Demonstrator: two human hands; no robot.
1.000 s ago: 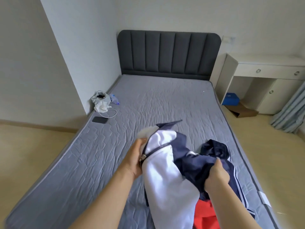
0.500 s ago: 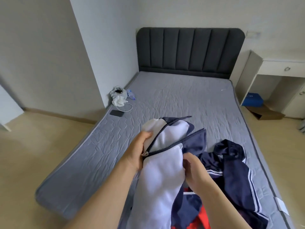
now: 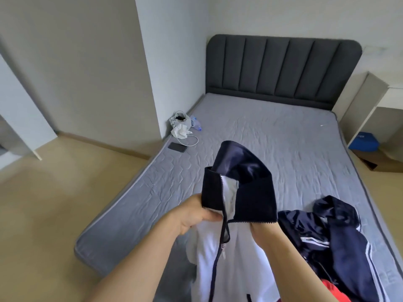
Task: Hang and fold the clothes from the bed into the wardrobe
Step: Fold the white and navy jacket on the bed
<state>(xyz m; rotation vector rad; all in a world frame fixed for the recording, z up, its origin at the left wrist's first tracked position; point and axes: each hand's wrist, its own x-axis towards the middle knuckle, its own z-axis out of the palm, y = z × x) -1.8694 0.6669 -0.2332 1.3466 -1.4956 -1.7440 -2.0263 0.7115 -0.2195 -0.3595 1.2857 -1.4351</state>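
At lower centre the left hand [image 3: 196, 214] pinches one collar edge of a white-and-navy zip jacket [image 3: 239, 192] above the bed [image 3: 272, 138]. The right hand [image 3: 265, 231] grips the other edge, fingers hidden in fabric. Early going, I judge: a navy striped garment [image 3: 340, 232] and a red cloth [image 3: 333, 290] wait at lower right.

Jacket [image 3: 237, 269]: white body, navy collar, navy zip tape.
Mattress [image 3: 272, 138]: mid-grey, quilted in irregular stitched lines, paler piping along the edge.
Headboard [image 3: 281, 66], at the mattress's far end: charcoal, vertical channels.
Garment [image 3: 349, 240], on the mattress's right side: navy with white stripes.
Cloth [image 3: 334, 292], at the mattress's near right corner: red.
Phone [image 3: 177, 147], at the mattress's left edge: black.
Floor [image 3: 43, 214], left of the mattress: beige.
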